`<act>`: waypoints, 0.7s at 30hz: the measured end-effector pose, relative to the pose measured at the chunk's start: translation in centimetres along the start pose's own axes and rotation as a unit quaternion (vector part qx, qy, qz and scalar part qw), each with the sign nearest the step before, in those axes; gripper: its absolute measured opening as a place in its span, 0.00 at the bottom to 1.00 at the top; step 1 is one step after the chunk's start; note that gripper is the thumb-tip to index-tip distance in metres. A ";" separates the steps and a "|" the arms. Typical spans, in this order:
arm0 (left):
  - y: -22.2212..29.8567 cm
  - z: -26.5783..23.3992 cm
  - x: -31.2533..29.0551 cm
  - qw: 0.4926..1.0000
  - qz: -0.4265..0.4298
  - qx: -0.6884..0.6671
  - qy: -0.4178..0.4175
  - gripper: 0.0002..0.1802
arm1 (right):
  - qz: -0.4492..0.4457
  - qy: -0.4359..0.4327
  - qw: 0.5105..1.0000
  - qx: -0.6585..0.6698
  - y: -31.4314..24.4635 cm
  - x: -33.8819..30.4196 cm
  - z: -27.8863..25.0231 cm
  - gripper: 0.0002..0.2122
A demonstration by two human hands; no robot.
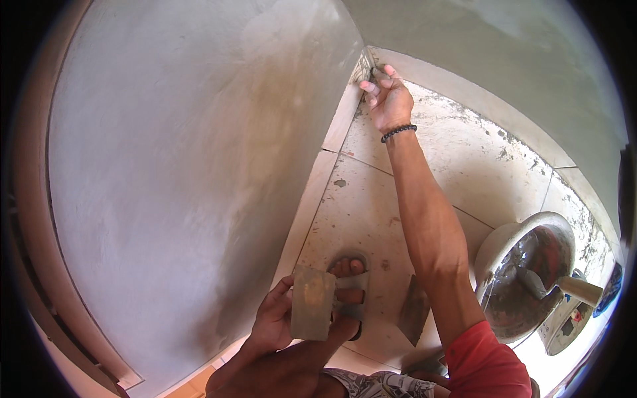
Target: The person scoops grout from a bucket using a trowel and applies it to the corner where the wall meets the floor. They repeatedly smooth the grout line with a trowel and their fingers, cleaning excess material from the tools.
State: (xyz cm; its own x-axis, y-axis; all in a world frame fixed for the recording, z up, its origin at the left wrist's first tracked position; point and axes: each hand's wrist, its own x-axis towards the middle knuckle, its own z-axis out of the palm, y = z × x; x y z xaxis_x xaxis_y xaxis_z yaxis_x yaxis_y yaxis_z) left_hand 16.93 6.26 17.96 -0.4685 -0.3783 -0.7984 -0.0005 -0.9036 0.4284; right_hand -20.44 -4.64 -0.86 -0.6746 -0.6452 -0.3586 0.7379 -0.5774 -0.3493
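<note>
My right hand (pixel 390 103), a dark bead bracelet at its wrist, reaches into the far corner where the two walls meet the floor. Its palm faces up and its fingers are bent around a small greyish thing at the corner that I cannot make out. Lower down, my left hand (pixel 275 312) grips a flat rectangular grey-brown plate (pixel 313 302) by its left edge, close to the grey wall (pixel 192 166). The plate hangs over my sandalled foot (pixel 350 268) and partly covers it.
A round tub (pixel 488 255) of wet grey mix stands at the right, with a wooden-handled trowel (pixel 580 290) resting in it. Beside it lies a lid-like round piece (pixel 569 328). A dark flat blade (pixel 415 312) lies on the stained tile floor (pixel 458 162). Pale skirting tiles (pixel 312 192) edge the walls.
</note>
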 end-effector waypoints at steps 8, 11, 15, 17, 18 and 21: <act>0.3 0.5 0.1 1.000 -0.003 0.011 0.000 0.20 | -0.027 0.019 0.999 -0.037 0.4 0.1 1.1 0.27; 0.3 0.3 0.0 1.000 -0.002 0.003 0.010 0.20 | -0.042 0.039 0.991 -0.119 0.6 0.0 1.6 0.25; 0.3 -0.4 0.1 1.000 -0.001 -0.013 0.007 0.20 | -0.086 0.012 0.944 -0.318 1.4 -0.4 2.0 0.18; 0.3 -0.5 0.1 1.000 -0.002 -0.013 0.004 0.20 | -0.113 -0.009 0.905 -0.411 1.7 -0.5 1.8 0.17; 0.3 -0.5 0.1 1.000 -0.003 -0.011 0.006 0.20 | -0.120 -0.019 0.886 -0.448 1.6 -0.6 1.5 0.16; 0.4 0.2 0.1 1.000 -0.003 0.011 0.015 0.20 | -0.149 -0.049 0.846 -0.509 1.7 -0.3 0.5 0.15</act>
State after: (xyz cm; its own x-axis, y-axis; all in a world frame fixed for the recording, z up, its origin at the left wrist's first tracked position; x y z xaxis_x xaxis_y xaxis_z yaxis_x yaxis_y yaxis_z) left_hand 16.73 5.91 18.11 -0.4416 -0.3794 -0.8130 -0.0221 -0.9013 0.4326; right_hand -19.02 -5.67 -0.91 -0.7861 -0.6145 -0.0664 0.1030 -0.0243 -0.9944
